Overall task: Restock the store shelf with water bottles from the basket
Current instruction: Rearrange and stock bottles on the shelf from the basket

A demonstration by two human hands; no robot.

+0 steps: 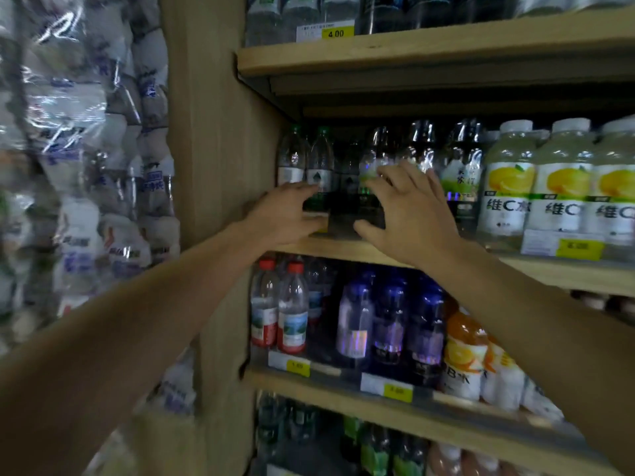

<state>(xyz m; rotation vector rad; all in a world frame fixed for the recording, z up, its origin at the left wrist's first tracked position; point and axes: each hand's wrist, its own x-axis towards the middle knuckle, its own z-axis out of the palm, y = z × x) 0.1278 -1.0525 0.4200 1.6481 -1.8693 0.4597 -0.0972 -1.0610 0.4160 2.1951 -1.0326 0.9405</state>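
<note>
Clear green-capped water bottles (320, 163) stand at the left end of the middle wooden shelf (343, 250). My left hand (287, 214) reaches to the shelf edge just in front of them, fingers spread, holding nothing. My right hand (403, 211) is beside it, fingers apart, fingertips near a clear bottle with a green label (369, 166). Between my hands the shelf front shows a dark gap (347, 214). The basket is out of view.
Yellow-labelled vitamin drink bottles (510, 187) fill the shelf's right side. Below stand red-capped bottles (290, 307), blue bottles (388, 321) and orange drinks (464, 352). Shrink-wrapped bottle packs (86, 166) are stacked at left beside the wooden shelf post (213, 149).
</note>
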